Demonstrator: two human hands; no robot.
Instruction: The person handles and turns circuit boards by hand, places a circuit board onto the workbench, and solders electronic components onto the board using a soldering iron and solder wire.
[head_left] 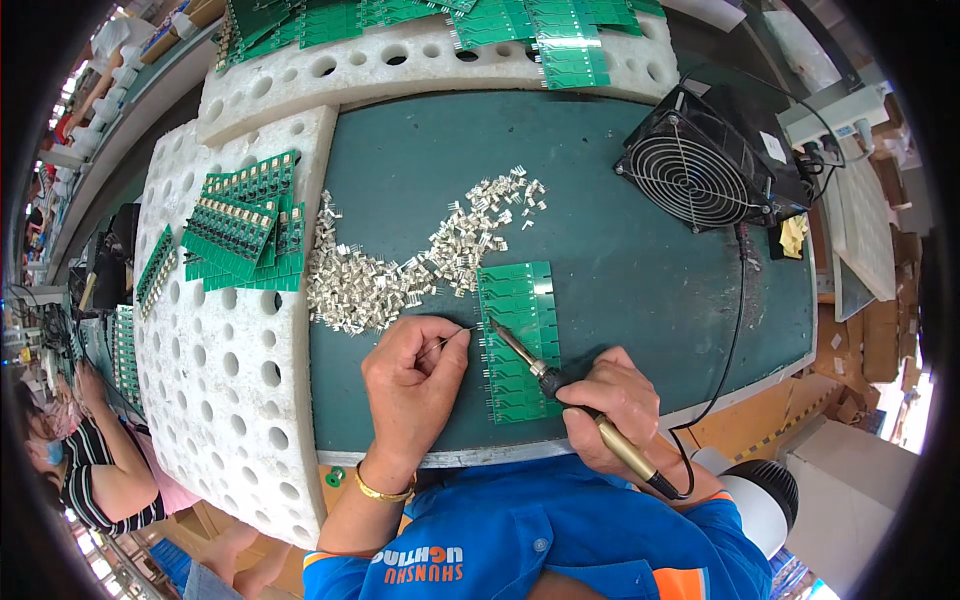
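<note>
A green circuit board panel (519, 365) lies on the bench in front of me, with small pins along its left edge. My right hand (618, 400) is closed round a soldering iron (620, 447), whose tip rests at or just above the board's left part. Between thumb and fingers, my left hand (413, 375) pinches a thin solder wire (462, 331) that reaches the board's left edge close to the iron's tip. Just beyond the left hand spreads a heap of small white connectors (350, 287), some close to the board's upper left corner.
White foam blocks with holes (210, 345) line the left and far sides, bearing stacks of green boards (240, 225). A black fan (690, 170) stands at the far right, and the iron's cord (738, 330) crosses the right side. A co-worker (110, 460) sits at far left.
</note>
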